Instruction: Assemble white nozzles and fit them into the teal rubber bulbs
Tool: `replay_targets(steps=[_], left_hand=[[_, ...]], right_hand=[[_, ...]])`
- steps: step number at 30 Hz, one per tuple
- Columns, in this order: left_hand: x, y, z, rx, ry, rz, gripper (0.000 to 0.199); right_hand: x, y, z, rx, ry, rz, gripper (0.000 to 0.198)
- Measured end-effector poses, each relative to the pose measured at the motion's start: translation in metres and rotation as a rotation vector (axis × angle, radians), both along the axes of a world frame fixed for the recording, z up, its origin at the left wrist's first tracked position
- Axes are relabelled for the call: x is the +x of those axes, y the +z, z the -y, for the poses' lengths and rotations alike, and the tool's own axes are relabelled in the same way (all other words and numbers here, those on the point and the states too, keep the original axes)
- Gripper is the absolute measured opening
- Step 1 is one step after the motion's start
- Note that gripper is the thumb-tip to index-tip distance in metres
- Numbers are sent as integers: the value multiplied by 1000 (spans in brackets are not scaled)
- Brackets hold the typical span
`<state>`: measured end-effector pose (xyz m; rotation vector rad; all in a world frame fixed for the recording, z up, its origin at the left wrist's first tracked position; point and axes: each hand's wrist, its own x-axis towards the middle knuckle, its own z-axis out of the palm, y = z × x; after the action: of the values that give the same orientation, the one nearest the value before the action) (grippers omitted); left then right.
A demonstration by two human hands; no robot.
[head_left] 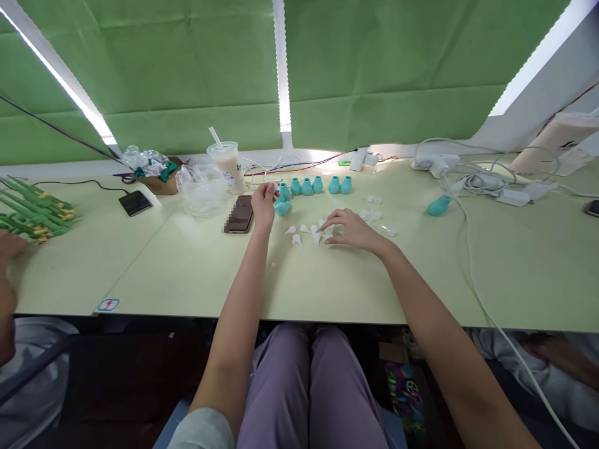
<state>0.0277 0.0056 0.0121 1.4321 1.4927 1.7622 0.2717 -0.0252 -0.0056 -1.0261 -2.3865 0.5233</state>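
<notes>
- Clock directions run from the small white pieces [316, 237], which lie scattered on the table [182, 268] between the two hands; several are partly covered.
- The left hand [263, 209], at 10 o'clock, has thumb and fingertips drawn close together; I cannot tell whether they pinch anything.
- The right hand [349, 229], at 3 o'clock, has its fingers apart and curved over the nearest pieces, hiding some; whether a fingertip touches one is hard to tell.
- Small teal pots [306, 186] stand upright from 11 to 1 o'clock; the leftmost is partly hidden by the left fingers.
- A tipped teal pot [281, 207] lies at 10 o'clock, just beside the left hand.
- Between 9 and 10 o'clock, the phone [241, 215] is pixelated along its left edge.
- At 9 o'clock, another person's hand [10, 244] near green stems [37, 209] is cut off by the frame.
- At 3 o'clock, a dark device [593, 208] is cropped too.
</notes>
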Motion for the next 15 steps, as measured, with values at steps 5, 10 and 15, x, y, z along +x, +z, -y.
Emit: replay_targets(steps=[5, 10, 15], left_hand=[[-1, 1, 1, -25, -45, -48, 27], [3, 2, 5, -41, -98, -97, 25], [4, 2, 5, -50, -107, -90, 23]], right_hand=[[-25, -7, 14, 208, -12, 40, 28], [-56, -10, 35, 382, 101, 98, 34], [-71, -15, 45, 436, 228, 166, 37]])
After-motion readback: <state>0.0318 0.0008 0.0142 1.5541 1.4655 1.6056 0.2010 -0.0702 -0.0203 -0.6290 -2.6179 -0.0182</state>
